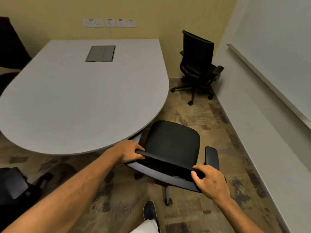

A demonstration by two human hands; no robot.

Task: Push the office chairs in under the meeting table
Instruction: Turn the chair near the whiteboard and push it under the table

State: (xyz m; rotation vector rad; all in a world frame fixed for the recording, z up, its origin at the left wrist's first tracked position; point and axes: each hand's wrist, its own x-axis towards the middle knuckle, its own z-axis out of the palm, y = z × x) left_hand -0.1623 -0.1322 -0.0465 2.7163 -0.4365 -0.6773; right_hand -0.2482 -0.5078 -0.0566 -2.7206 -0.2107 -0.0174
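Observation:
A grey meeting table (80,98) with a rounded near end fills the left and middle. A black office chair (173,142) stands at its near right corner, seat facing the table and its front edge just under the rim. My left hand (129,151) grips the left end of the chair's backrest top. My right hand (210,182) grips the right end of that backrest. A second black office chair (196,64) stands apart in the far right corner, away from the table.
Another dark chair (15,184) sits at the lower left, and a dark chair back (11,42) shows at the far left. A white wall with a rail (269,84) runs along the right. My shoe (149,211) is on the patterned carpet.

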